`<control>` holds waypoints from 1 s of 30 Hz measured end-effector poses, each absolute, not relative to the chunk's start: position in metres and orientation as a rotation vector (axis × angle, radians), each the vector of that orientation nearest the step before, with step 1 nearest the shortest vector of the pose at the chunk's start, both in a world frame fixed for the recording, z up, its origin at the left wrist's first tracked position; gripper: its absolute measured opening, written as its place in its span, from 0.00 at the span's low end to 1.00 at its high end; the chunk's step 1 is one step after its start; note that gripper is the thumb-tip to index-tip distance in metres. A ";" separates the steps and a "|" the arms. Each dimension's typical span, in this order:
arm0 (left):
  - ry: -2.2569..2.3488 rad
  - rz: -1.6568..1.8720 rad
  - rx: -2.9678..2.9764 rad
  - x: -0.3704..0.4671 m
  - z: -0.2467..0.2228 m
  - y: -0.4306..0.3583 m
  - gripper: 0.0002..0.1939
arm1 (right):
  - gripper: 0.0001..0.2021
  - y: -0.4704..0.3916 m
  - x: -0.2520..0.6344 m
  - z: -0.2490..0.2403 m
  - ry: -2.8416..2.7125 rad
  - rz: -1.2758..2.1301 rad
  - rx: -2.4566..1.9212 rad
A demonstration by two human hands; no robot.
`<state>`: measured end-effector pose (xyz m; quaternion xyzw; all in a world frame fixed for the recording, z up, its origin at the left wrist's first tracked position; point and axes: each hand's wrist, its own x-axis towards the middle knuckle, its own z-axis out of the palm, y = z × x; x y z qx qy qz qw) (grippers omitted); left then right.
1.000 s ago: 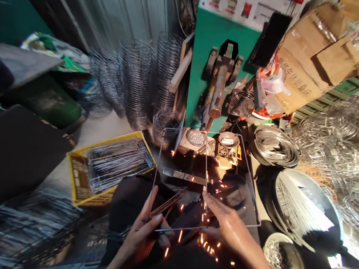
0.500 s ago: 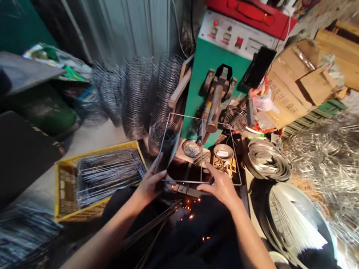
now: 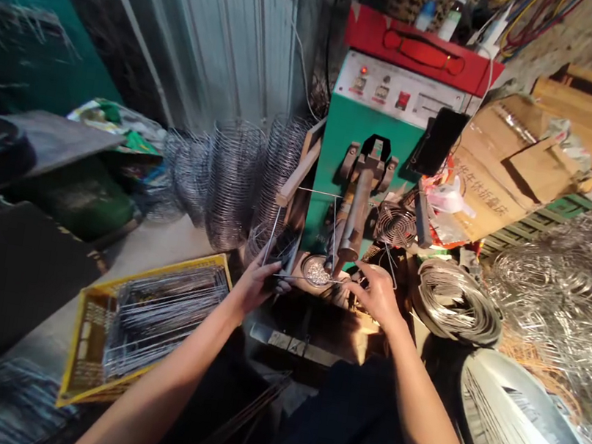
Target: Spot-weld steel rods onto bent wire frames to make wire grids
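Note:
A rectangular wire frame (image 3: 273, 232) with a cross wire lies between my hands, under the electrode arm of a green spot welder (image 3: 336, 139). My left hand (image 3: 258, 285) is closed round its near left corner. My right hand (image 3: 377, 293) is closed, with thumb and forefinger at the near side of the frame, close beside the lower tip of the thick electrode (image 3: 352, 238). The exact spot under the right fingertips is partly hidden. A round dish (image 3: 315, 270) of small bright metal bits sits just behind the near wire.
To the left, a yellow crate (image 3: 80, 345) holds wire pieces, with stacks of wire rings (image 3: 232, 183) behind. On the right are a coil of flat wire (image 3: 451, 301) and a basin (image 3: 553, 394) of straight rods. A phone (image 3: 440, 141) hangs on the welder, near a cardboard box (image 3: 497, 163).
Both hands have moved the wire frame forward, closer under the electrode. My right fingers have drawn together near its tip. The orange sparks below the hands are gone, and the view has shifted.

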<state>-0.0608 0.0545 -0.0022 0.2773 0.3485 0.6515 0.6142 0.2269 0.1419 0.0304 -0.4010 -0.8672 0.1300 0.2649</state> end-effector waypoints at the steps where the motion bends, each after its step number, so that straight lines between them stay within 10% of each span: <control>1: 0.805 1.498 0.642 -0.061 -0.001 0.055 0.49 | 0.32 0.143 0.227 0.029 -2.338 0.348 -1.084; 24: 0.861 1.470 0.680 -0.068 -0.003 0.059 0.49 | 0.36 0.147 0.249 0.029 -2.053 0.173 -1.316; 30: 0.813 1.521 0.740 -0.066 -0.004 0.029 0.50 | 0.24 0.145 0.276 0.011 -1.731 0.614 -1.495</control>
